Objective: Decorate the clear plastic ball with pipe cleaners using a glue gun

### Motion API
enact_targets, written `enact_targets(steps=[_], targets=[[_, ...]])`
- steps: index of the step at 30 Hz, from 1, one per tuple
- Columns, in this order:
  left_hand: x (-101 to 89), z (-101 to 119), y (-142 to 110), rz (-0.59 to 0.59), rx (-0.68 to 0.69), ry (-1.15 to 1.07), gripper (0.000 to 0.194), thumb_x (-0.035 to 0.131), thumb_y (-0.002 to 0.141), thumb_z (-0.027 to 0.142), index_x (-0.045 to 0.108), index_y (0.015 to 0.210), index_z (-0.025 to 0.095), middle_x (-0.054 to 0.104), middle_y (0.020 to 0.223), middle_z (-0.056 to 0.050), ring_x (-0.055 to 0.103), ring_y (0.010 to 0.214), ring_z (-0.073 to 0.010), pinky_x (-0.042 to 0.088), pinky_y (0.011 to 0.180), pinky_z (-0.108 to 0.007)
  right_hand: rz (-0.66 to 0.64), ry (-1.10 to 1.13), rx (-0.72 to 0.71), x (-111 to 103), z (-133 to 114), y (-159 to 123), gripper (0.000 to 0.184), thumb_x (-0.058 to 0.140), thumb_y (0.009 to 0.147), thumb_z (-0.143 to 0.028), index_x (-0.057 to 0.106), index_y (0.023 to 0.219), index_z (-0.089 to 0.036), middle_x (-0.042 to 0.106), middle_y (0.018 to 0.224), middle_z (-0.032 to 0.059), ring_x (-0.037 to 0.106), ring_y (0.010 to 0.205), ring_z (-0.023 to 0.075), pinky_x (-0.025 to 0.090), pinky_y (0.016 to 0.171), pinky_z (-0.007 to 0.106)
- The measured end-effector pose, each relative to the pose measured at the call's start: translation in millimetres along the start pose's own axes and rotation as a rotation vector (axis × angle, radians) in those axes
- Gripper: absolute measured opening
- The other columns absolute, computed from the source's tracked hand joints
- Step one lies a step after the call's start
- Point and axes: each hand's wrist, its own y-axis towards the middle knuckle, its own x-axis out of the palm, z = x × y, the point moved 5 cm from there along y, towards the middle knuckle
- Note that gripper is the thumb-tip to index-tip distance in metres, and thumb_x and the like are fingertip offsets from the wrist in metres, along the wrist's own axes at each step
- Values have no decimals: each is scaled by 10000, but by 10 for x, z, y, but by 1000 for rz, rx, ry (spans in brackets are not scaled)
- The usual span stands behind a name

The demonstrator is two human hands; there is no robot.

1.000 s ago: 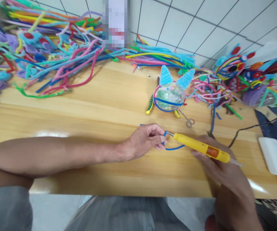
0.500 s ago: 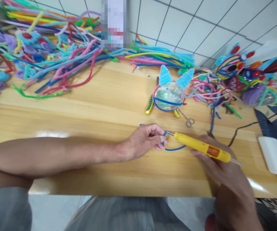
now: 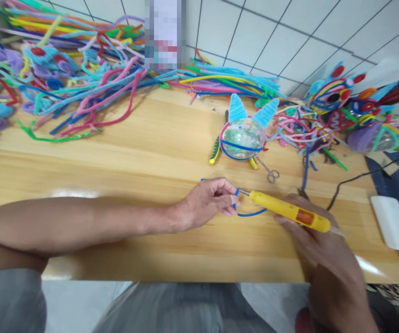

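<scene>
My left hand (image 3: 216, 198) pinches a blue pipe cleaner (image 3: 253, 214) just above the table; part of it curves away to the right in a loop. My right hand (image 3: 310, 231) is wrapped around a yellow hot glue pen (image 3: 289, 210), a clear stick poking out of its back end. The pen's metal tip meets the blue pipe cleaner close to my left fingertips. Beyond my hands sits a clear round ornament (image 3: 243, 136) with light-blue pipe-cleaner ears and blue and pink bands.
Small scissors (image 3: 271, 175) and green-and-yellow handled pliers (image 3: 215, 150) lie by the ornament. Heaps of pipe cleaners (image 3: 95, 92) line the back and left. Finished figures (image 3: 334, 95) stand at the right, near a white power bank (image 3: 392, 223) and black cable (image 3: 345, 181).
Hardly anything differs. The glue pen has shifted very slightly left, its tip still at the blue pipe cleaner; both hands keep their grips.
</scene>
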Motion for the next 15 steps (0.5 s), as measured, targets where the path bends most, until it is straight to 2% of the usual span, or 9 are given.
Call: enact_targets(steps=[4, 10, 15], targets=[[1, -3, 2, 7, -2, -13, 177, 795, 887, 182, 625, 918, 142, 723, 759, 19, 724, 684, -96, 584, 685, -214, -18, 18, 6, 10, 10, -8, 93, 657, 1011, -340, 656, 967, -259, 681, 845, 9, 655, 687, 164, 524, 600, 286], [-5, -7, 4, 0, 7, -15, 250, 846, 859, 250, 628, 924, 144, 721, 762, 18, 724, 686, -102, 588, 689, -224, -21, 35, 14, 14, 31, -25, 82, 659, 1006, -321, 651, 957, -256, 669, 854, 6, 645, 700, 167, 520, 616, 293], [-8, -14, 8, 0, 1, -5, 215, 823, 874, 226, 628, 920, 147, 722, 753, 21, 725, 687, -101, 585, 690, -221, -14, 44, 5, 11, 17, -11, 89, 658, 1008, -319, 647, 948, -254, 658, 819, -6, 624, 663, 155, 496, 580, 280]])
